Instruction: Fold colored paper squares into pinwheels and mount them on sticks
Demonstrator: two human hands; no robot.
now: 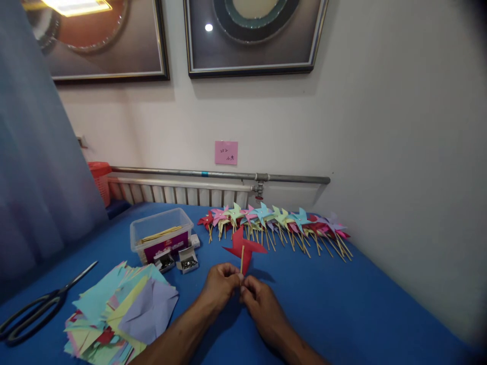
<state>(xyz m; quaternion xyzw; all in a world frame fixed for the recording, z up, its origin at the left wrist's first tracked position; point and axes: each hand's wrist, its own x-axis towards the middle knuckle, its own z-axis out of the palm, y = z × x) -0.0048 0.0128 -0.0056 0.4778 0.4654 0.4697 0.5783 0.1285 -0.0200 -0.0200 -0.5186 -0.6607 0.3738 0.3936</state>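
Observation:
A red paper pinwheel (pixel 248 247) on a thin wooden stick stands upright in front of me, its back and stick turned my way. My left hand (pixel 223 284) pinches the stick below the paper blades. Right beside it, my right hand (pixel 261 299) is closed at the lower end of the same stick, fingertips nearly touching the left ones. To the left lies a loose pile of cut paper squares (pixel 150 309) in blue, yellow, purple and other colours. Two small open boxes of metal pins (pixel 188 263) sit beyond my left hand.
A clear plastic tub (pixel 162 223) holds wooden sticks. Large black-handled scissors (pixel 41 309) lie at the left edge. Several pinwheels (pixel 262 215) in many colours are lined up at the back of the blue table (pixel 342 314). A radiator pipe (pixel 228 175) runs along the wall.

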